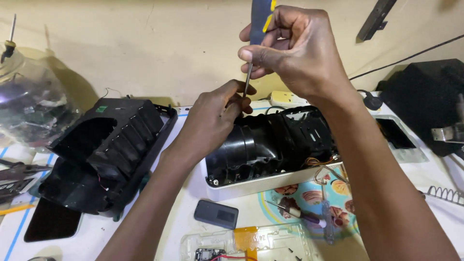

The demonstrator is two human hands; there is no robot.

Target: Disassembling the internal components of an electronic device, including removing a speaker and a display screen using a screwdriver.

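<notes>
While the right hand [295,50] grips the screwdriver [261,19] above the open black housing [270,142], the left hand [215,118] pinches its shaft at the housing's top edge. If the tip slips, it could probably hit those fingers.

A plain cream wall [159,43] fills the upper frame, scuffed and shadowed at upper left. Below it runs a white worktable [179,222] with blue lines at lower left, evenly lit.
</notes>
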